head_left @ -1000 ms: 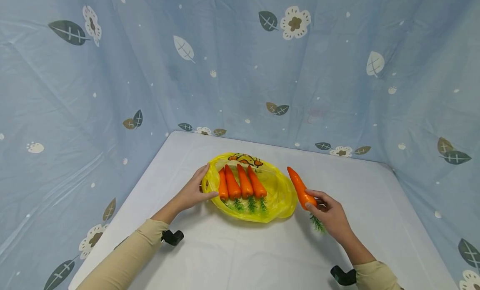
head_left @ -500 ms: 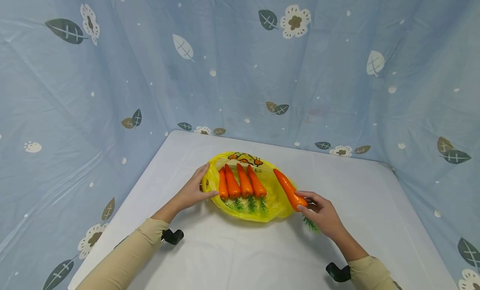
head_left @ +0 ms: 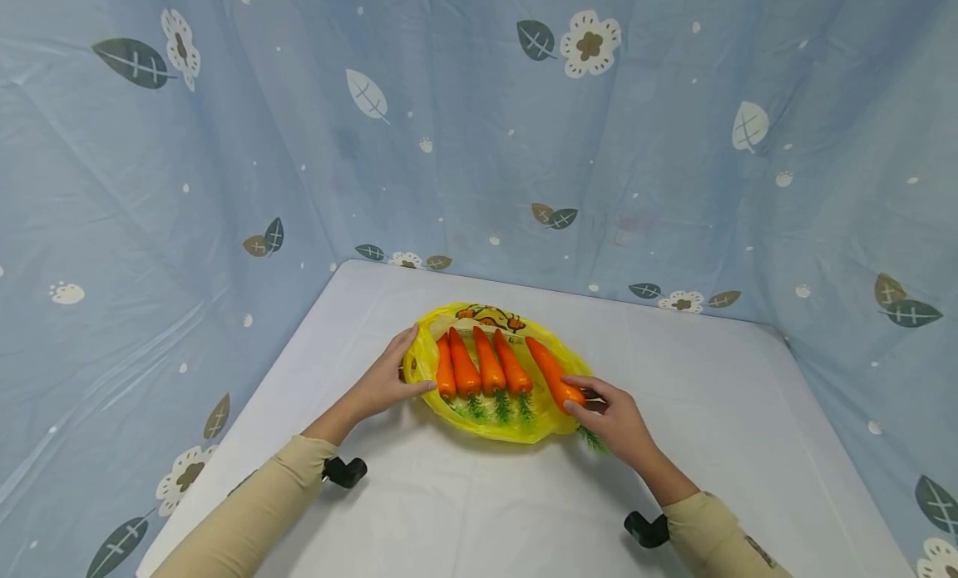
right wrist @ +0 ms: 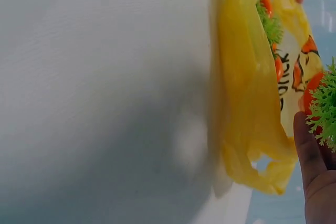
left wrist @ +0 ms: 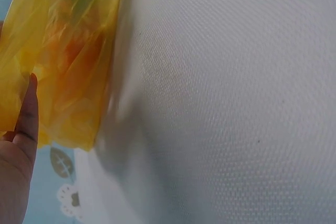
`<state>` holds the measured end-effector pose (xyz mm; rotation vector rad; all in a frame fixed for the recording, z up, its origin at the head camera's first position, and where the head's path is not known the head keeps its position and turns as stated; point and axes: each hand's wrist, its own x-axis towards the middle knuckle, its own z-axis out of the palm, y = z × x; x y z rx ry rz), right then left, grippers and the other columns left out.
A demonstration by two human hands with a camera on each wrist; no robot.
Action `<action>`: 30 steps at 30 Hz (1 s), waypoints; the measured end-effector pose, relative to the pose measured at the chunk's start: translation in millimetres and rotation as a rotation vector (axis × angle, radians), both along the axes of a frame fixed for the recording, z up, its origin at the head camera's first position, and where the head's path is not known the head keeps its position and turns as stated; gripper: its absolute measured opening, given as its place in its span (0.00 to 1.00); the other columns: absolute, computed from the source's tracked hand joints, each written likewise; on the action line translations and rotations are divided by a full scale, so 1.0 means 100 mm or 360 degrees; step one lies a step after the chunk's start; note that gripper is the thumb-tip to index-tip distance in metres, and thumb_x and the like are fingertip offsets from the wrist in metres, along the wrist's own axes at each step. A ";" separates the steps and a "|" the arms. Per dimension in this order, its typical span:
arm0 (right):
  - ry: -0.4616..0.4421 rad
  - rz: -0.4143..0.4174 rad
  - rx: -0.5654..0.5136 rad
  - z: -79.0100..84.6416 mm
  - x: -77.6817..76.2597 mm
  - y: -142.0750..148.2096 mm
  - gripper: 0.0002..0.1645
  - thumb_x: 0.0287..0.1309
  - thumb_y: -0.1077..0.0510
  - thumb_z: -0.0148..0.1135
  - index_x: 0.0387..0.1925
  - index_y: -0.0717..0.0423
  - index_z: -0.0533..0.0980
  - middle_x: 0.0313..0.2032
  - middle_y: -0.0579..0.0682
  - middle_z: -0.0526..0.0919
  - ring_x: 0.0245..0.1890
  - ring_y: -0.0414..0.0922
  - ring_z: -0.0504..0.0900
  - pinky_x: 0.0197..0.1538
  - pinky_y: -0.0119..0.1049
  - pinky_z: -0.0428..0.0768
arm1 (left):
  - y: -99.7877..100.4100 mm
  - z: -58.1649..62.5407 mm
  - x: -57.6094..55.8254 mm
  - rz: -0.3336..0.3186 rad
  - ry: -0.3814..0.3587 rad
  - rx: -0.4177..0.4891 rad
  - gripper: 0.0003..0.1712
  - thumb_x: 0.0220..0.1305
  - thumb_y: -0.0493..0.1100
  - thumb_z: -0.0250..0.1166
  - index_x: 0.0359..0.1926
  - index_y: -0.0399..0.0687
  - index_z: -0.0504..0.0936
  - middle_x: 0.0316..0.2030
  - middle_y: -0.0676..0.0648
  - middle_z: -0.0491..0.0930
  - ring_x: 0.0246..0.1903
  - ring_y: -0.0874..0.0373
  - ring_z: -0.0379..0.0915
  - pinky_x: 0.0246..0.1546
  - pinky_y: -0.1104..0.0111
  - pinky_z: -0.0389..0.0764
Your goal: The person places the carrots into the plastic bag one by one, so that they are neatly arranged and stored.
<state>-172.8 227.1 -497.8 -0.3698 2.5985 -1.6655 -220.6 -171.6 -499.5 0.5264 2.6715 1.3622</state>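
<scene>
A yellow plastic bag [head_left: 479, 429] lies with its mouth spread wide on the white table. Several orange carrots [head_left: 490, 363] with green leafy tops rest side by side in its left half. At the bag's left rim my left hand [head_left: 383, 382] grips the plastic, thumb in front; in the left wrist view the thumb [left wrist: 29, 111] presses on it. My right hand [head_left: 615, 418] pinches another carrot [head_left: 552, 372] by its thick end, tip pointing away, over the bag's right part. In the right wrist view its leafy top [right wrist: 325, 108] hides part of the fingers.
The white table [head_left: 464, 511] stretches around the bag on all sides. Blue curtain [head_left: 479, 145] with leaf and flower prints hangs behind and at both sides. A black wrist device [head_left: 645, 530] sits at my right sleeve, another wrist device [head_left: 344, 473] at my left.
My right hand has brought its carrot leftward, from beside the bag to over the bag's right part. My left hand and the other carrots have stayed in place.
</scene>
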 end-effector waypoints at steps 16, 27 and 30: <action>0.0040 -0.0093 0.0330 0.00 -0.21 -0.32 0.23 0.62 0.54 0.72 0.59 0.46 0.82 0.53 0.50 0.85 0.48 0.47 0.84 0.49 0.38 0.86 | 0.00 0.00 0.00 0.0000 0.0009 -0.0027 0.62 0.60 0.50 0.75 0.81 0.39 0.43 0.79 0.36 0.44 0.77 0.37 0.44 0.74 0.43 0.50; 0.0083 -0.0140 0.0531 -0.01 -0.33 -0.44 0.23 0.62 0.53 0.72 0.59 0.45 0.83 0.53 0.52 0.86 0.44 0.46 0.84 0.44 0.40 0.85 | -0.01 -0.01 0.01 -0.0002 0.0022 -0.0041 0.63 0.59 0.53 0.76 0.81 0.40 0.43 0.79 0.36 0.45 0.77 0.37 0.44 0.74 0.43 0.51; 0.0088 -0.0145 0.0555 -0.03 -0.36 -0.43 0.24 0.62 0.53 0.72 0.59 0.46 0.82 0.52 0.53 0.86 0.43 0.46 0.83 0.43 0.40 0.84 | -0.01 -0.01 0.01 0.0001 0.0020 -0.0037 0.63 0.59 0.52 0.76 0.81 0.40 0.43 0.79 0.36 0.45 0.77 0.37 0.44 0.74 0.43 0.51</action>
